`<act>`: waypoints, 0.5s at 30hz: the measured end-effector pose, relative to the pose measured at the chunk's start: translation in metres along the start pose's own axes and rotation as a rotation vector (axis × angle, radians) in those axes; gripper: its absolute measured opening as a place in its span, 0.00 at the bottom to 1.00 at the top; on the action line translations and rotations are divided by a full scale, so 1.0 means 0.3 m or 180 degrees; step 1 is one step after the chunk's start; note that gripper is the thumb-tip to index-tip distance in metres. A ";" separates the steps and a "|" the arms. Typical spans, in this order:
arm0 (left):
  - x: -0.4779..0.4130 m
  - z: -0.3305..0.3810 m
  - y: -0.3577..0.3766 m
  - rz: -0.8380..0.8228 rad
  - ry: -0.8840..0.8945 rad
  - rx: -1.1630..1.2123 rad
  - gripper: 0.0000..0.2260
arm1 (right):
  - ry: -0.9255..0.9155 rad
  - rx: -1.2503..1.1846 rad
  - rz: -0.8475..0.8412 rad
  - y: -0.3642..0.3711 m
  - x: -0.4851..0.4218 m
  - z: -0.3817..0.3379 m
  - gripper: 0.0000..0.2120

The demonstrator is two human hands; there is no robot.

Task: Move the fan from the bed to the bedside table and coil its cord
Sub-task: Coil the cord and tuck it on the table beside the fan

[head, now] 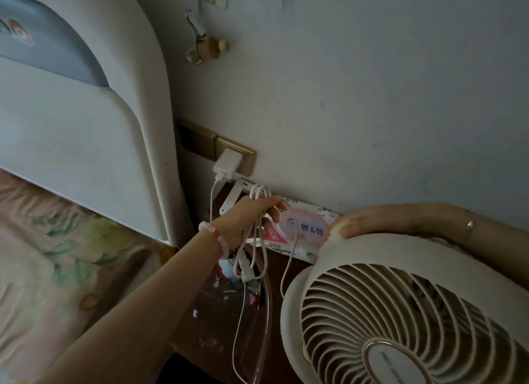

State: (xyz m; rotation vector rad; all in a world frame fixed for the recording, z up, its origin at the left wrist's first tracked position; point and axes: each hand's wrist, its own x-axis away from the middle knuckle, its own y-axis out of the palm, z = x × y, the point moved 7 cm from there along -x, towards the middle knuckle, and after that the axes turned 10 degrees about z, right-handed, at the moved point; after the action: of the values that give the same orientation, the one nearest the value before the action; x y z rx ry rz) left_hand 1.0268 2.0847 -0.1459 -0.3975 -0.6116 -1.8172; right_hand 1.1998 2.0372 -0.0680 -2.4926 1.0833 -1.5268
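A round cream fan with a spiral grille stands at the lower right on the dark wooden bedside table. My right hand rests on the fan's top rim, fingers curled over it. My left hand holds several loops of the white cord above the table, near the wall. One strand of the cord runs down from the loops to the fan's left side. Another white cable hangs from the white charger plugged into the wall socket.
A pink tissue pack lies against the wall behind the fan. Small clutter and a clear tube sit on the table under the cord. The padded headboard and the floral bed are at the left. Hooks hang on the wall above.
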 end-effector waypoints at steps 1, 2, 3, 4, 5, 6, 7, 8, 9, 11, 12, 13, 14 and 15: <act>-0.008 0.003 0.004 -0.0051 0.0012 -0.0032 0.12 | -0.0043 0.0102 0.0044 -0.001 -0.001 -0.009 0.11; -0.013 0.004 0.008 -0.0090 0.0023 -0.0063 0.12 | -0.0059 0.0177 0.0061 -0.002 -0.005 -0.014 0.11; -0.018 0.004 0.010 -0.0116 0.0031 -0.0095 0.12 | -0.0065 0.0207 0.0056 -0.002 -0.007 -0.017 0.12; -0.022 0.004 0.011 -0.0126 0.0041 -0.0136 0.12 | -0.0044 0.0229 0.0056 -0.003 -0.008 -0.016 0.12; -0.028 0.005 0.008 -0.0126 0.0065 -0.0194 0.12 | -0.0005 0.0262 0.0071 -0.006 -0.007 -0.016 0.12; -0.032 0.007 0.004 -0.0119 0.0105 -0.0266 0.12 | 0.0044 0.0322 0.0107 -0.010 -0.006 -0.018 0.12; -0.037 0.011 -0.002 -0.0116 0.0160 -0.0345 0.11 | 0.0101 0.0386 0.0151 -0.016 -0.005 -0.020 0.13; -0.042 0.015 -0.008 -0.0114 0.0234 -0.0433 0.11 | 0.0149 0.0470 0.0189 -0.020 -0.002 -0.026 0.14; -0.046 0.020 -0.013 -0.0122 0.0323 -0.0538 0.11 | 0.0190 0.0566 0.0223 -0.023 0.000 -0.036 0.15; -0.053 0.033 -0.022 -0.0165 0.0521 -0.0730 0.11 | 0.0270 0.0800 0.0264 -0.017 -0.001 -0.063 0.18; -0.054 0.039 -0.025 -0.0196 0.0599 -0.0791 0.11 | 0.0315 0.0912 0.0279 -0.011 -0.007 -0.076 0.20; -0.057 0.043 -0.028 -0.0246 0.0642 -0.0826 0.12 | 0.0385 0.1007 0.0311 -0.006 -0.016 -0.088 0.22; -0.059 0.045 -0.030 -0.0307 0.0659 -0.0835 0.12 | 0.0471 0.1077 0.0344 -0.001 -0.026 -0.099 0.23; -0.060 0.044 -0.031 -0.0365 0.0659 -0.0824 0.12 | 0.0559 0.1130 0.0371 0.003 -0.038 -0.105 0.24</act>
State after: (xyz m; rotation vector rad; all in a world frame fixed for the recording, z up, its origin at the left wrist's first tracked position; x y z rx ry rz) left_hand 1.0233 2.1087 -0.1472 -0.3457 -0.2606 -2.0249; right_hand 1.1712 2.0532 -0.0606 -2.0608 0.8646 -1.7507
